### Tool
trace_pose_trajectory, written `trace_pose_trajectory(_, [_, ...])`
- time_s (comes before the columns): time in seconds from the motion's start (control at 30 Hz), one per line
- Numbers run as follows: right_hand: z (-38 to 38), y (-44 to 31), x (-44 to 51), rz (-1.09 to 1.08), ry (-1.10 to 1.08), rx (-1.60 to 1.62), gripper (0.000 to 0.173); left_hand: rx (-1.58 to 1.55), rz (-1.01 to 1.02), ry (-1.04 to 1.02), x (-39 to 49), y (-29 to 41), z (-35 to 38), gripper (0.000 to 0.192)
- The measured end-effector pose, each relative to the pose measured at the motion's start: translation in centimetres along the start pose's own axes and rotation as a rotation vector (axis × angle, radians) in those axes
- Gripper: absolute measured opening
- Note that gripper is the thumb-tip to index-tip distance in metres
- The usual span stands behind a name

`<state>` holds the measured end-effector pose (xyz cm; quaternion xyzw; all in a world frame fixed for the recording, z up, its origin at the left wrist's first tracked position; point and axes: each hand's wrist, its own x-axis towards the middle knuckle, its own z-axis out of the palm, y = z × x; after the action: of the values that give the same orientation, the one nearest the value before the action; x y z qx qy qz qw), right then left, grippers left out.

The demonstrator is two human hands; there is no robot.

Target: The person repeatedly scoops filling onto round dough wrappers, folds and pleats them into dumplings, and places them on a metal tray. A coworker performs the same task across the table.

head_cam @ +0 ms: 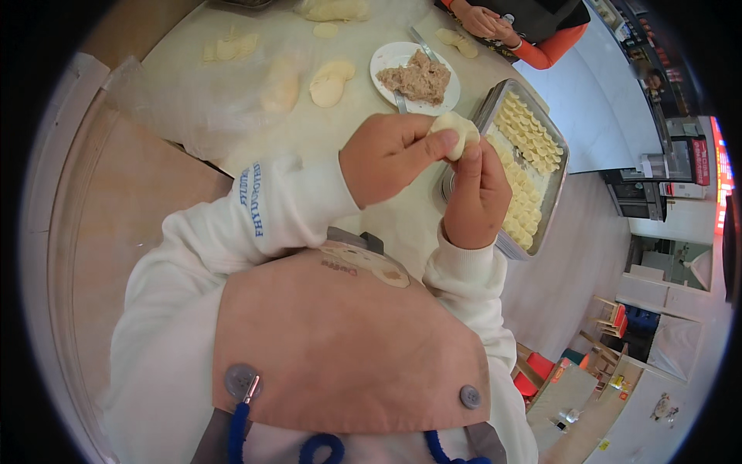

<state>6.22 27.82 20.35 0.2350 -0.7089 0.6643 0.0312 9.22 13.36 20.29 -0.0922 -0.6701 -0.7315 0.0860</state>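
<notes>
Between my left hand (394, 151) and my right hand (478, 194) is a pale dough dumpling (455, 134), pinched by the thumbs and fingers of both. The hands hold it above the table, just in front of a white plate (379, 61). Brown minced filling (420, 78) is heaped on that plate, with one utensil handle (426, 43) at its far side and another (400, 102) at its near side. Right of my hands, a metal tray (539, 243) carries rows of folded dumplings (524, 133). Whether filling is inside the held dumpling is hidden.
Overlapping dough wrappers (330, 84) lie left of the plate, near clear plastic sheeting (232, 98). More wrappers (458, 42) rest by another person's hands (487, 23) across the table. A round metal container (446, 184) is partly hidden behind my right hand.
</notes>
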Motion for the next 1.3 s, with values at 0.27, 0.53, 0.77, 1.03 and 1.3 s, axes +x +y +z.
trace_pose_trajectory(0.27, [-1.5,0.4,1.4,-0.593,-0.067,-0.518,0.025,-0.052,-0.104,-0.196,0.1,2.1,-1.1,0.038])
trace_pose_trajectory(0.53, [-0.6,0.5,0.0,-0.528,-0.011,-0.387,0.034,0.565,0.324,-0.125,0.5,2.2,-1.5,0.035])
trace_pose_trajectory(0.77, [-1.1,0.9,-0.1,-0.468,0.065,-0.262,0.019,-0.104,-0.043,-0.361,-0.1,3.4,-0.4,0.036])
trace_pose_trajectory(1.03, [-1.1,2.2,1.6,-0.788,0.057,-0.021,0.007,0.036,-0.172,-0.281,0.3,1.8,-0.9,0.047])
trace_pose_trajectory(1.3, [-1.5,0.4,1.0,-0.349,0.066,-0.313,0.016,0.329,0.167,-0.372,2.8,-1.2,-0.8,0.05])
